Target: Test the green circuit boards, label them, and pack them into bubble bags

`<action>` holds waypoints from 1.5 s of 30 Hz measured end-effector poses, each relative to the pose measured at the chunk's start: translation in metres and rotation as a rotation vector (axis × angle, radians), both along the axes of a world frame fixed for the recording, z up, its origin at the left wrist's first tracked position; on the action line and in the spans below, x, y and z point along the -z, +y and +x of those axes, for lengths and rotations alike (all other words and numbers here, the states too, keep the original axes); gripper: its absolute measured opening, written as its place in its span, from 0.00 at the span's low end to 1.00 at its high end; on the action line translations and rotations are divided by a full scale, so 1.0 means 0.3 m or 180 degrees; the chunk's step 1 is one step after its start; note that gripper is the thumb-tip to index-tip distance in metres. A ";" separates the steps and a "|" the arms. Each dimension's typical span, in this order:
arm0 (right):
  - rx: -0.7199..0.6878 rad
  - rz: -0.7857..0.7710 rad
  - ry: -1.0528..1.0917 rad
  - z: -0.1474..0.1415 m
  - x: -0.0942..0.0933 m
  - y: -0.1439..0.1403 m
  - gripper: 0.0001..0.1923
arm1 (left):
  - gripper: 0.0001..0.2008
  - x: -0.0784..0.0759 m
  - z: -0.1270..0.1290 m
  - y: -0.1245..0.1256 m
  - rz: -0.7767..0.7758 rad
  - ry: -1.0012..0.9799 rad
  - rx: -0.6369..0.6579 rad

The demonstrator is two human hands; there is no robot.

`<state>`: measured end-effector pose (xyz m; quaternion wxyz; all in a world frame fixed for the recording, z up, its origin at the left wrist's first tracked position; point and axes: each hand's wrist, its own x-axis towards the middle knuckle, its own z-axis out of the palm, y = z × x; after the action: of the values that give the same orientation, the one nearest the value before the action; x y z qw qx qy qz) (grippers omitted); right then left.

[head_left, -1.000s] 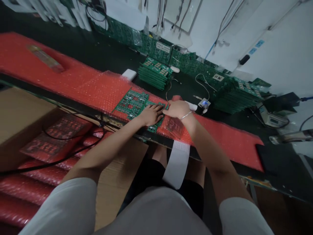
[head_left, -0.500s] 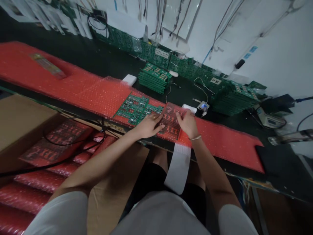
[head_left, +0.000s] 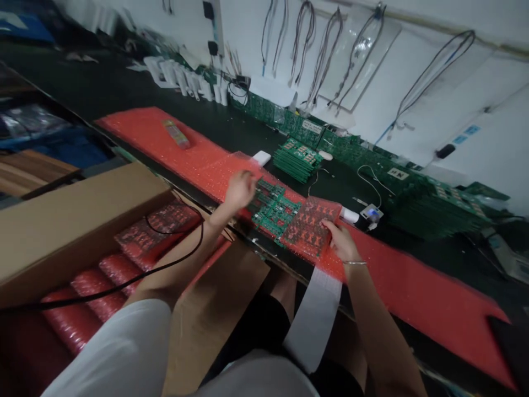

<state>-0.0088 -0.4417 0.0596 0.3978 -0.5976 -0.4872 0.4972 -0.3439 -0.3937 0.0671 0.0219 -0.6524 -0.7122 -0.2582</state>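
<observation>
A green circuit board (head_left: pixel 273 208) lies on a long sheet of red bubble wrap (head_left: pixel 165 132) at the table's front edge. A flap of the wrap (head_left: pixel 309 223) is folded over the board's right half. My right hand (head_left: pixel 341 241) rests on that flap's right edge, fingers spread and pressing down. My left hand (head_left: pixel 240 188) is raised above the board's left end, with its fingers curled on the wrap's lifted edge there.
An open cardboard box (head_left: pixel 78 220) at the left holds several red-wrapped bundles, with a black cable (head_left: pixel 173 263) across it. Stacks of green boards (head_left: pixel 298 159) stand behind. A white strip (head_left: pixel 314 314) hangs off the table edge. A small lit device (head_left: pixel 371 212) sits nearby.
My left hand has left the board's middle and moved up and left to the wrap's edge. My right hand slid to the flap's right edge. My view turned left and up.
</observation>
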 end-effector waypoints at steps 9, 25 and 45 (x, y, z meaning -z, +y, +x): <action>0.0633 -0.0546 0.0467 0.310 -0.119 -0.115 0.15 | 0.27 0.056 -0.429 -0.031 -0.0292 -0.0012 -0.0694; 0.1486 -0.0639 0.0049 0.885 -0.126 -0.364 0.08 | 0.23 -0.029 0.119 -0.079 0.0281 0.0398 0.0743; 0.0739 -0.0488 -0.0475 1.112 -0.104 -0.281 0.11 | 0.43 0.055 1.145 -0.198 -0.0955 0.1217 0.3912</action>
<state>0.3248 -0.5262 0.0907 0.3686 -0.7138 -0.4037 0.4378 -0.0005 -0.4532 0.0505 -0.0945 -0.9705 -0.2220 -0.0013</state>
